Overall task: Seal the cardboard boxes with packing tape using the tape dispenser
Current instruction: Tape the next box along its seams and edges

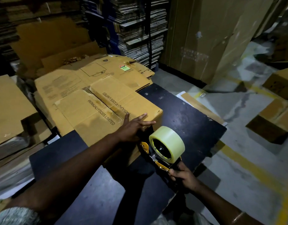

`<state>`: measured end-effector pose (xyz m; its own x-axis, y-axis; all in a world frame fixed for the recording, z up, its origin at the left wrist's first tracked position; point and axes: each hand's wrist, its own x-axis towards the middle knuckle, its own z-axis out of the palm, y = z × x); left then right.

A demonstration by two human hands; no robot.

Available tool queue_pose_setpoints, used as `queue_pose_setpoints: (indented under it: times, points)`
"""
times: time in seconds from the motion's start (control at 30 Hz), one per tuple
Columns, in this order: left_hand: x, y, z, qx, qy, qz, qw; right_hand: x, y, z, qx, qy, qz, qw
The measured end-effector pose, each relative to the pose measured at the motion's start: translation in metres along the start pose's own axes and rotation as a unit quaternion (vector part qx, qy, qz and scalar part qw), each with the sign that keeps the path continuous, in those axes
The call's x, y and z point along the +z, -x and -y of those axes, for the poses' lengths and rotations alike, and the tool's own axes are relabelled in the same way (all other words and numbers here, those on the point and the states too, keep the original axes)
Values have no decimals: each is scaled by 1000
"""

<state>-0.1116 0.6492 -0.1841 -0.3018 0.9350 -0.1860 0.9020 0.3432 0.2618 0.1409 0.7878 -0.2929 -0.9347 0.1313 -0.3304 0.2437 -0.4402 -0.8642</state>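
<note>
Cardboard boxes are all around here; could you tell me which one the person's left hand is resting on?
The PATANJALI FOODS box on the black table, under the left hand; the other boxes sit untouched on the floor.

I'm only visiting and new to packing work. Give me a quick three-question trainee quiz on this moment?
1. True or false: the left hand lies flat on the cardboard box.
2. Which hand grips the tape dispenser? A) left B) right hand
3. Fill in: the box sits on a dark ____.

Key: 1 true; 2 B; 3 table.
</note>
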Motion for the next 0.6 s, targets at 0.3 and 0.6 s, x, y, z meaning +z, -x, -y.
queue_pose_setpoints:
  times: [0.3, 0.6]
  points:
    - [1, 2, -4, -18, -3, -6, 1000, -10, 0, -4, 18, -2, -54, 998]
    - [12, -2, -17, -66, -157, 21, 985, -32, 6, 19, -25, -48, -102, 993]
